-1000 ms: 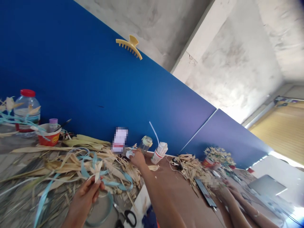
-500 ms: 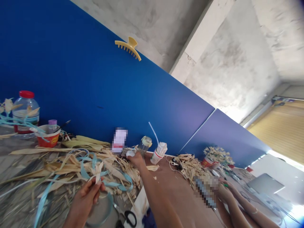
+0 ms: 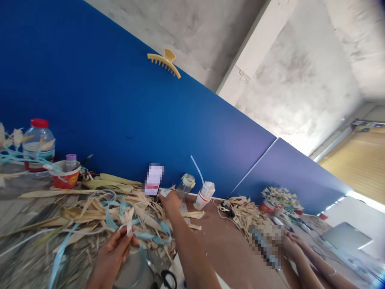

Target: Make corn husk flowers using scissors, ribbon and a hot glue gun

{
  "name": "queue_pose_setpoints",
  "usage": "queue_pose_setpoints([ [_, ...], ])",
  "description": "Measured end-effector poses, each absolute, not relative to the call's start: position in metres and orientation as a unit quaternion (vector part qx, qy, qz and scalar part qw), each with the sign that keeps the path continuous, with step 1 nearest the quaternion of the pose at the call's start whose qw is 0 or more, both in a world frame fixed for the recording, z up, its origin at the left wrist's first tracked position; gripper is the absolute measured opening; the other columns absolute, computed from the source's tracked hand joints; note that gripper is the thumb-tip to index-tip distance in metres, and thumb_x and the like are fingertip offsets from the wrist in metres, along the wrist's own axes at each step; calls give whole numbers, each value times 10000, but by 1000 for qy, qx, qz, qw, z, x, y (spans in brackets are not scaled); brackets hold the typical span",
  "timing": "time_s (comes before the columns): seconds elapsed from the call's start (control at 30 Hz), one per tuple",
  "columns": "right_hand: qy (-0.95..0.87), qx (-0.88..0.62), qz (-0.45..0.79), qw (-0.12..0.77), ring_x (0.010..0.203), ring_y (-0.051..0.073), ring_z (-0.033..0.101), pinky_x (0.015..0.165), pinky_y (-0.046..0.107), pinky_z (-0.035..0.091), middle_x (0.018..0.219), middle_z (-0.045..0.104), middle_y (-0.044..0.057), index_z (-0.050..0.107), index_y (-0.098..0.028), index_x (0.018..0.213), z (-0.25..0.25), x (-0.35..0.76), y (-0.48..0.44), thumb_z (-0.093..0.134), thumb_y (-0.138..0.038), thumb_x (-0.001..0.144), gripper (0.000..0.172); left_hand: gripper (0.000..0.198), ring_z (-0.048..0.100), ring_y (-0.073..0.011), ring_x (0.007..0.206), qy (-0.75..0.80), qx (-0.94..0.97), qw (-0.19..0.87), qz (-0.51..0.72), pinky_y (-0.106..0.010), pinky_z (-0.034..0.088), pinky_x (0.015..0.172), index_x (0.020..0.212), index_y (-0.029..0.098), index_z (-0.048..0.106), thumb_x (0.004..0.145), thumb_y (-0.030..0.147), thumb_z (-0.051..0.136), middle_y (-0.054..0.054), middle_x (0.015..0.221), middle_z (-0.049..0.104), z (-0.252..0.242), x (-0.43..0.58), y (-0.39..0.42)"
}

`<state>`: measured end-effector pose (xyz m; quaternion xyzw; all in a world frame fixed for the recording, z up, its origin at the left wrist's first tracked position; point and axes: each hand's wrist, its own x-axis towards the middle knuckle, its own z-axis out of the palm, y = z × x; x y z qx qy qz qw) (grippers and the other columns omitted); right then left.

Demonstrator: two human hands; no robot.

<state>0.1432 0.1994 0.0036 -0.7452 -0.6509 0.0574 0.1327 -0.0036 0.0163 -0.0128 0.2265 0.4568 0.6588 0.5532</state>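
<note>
Closed in a pinch, my left hand (image 3: 112, 253) holds a pale strip of dried corn husk (image 3: 129, 220) upright over the pile. My right hand (image 3: 170, 201) reaches to the back of the table, between a propped phone (image 3: 154, 180) and a clear bottle (image 3: 185, 185). Its fingers curl down beside a small white object (image 3: 165, 192); what they grip is mostly hidden. Dried husks (image 3: 90, 212) and light blue ribbon (image 3: 158, 239) lie tangled around my left hand. Below it sit a roll of clear tape (image 3: 140, 267) and black-handled scissors (image 3: 169, 279).
A red paper cup (image 3: 66, 180) and a red-lidded jar (image 3: 39, 148) stand at left. Right of the bottle is a white cup (image 3: 201, 200) with a straw. A blue partition (image 3: 90, 100) backs the table. Another person's hands (image 3: 293, 247) work at right beside a husk pile (image 3: 243, 212).
My right hand has shifted slightly at the back of the table, and the white object is now less visible. My left hand keeps its pinch. The whole view has drifted a little.
</note>
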Motion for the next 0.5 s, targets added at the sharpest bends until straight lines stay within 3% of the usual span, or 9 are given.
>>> queue_pose_setpoints([
  [0.2, -636, -757, 69, 134, 1027, 353, 643, 889, 470, 444, 1063, 687, 212, 625, -106, 1059, 27, 155, 181, 603, -454, 756, 462, 575, 352, -54, 334, 448, 250, 548, 661, -191, 238, 340, 751, 172, 662, 423, 627, 790, 1, 526, 641, -15, -3, 18],
  [0.33, -632, -743, 69, 209, 969, 280, 645, 779, 333, 465, 1045, 679, 164, 635, -132, 947, 57, 185, 156, 579, -404, 750, 340, 573, 340, -61, 337, 445, 277, 538, 660, -206, 250, 343, 724, 169, 650, 432, 648, 763, 4, 518, 633, -9, -2, 16],
  [0.5, -628, -710, 101, 301, 668, 157, 586, 609, 233, 404, 679, 642, 28, 565, -171, 673, 88, 230, 112, 508, -358, 778, 222, 559, 342, -62, 359, 439, 283, 547, 654, -193, 245, 357, 723, 167, 643, 426, 624, 764, 14, 510, 627, 1, 2, 10],
])
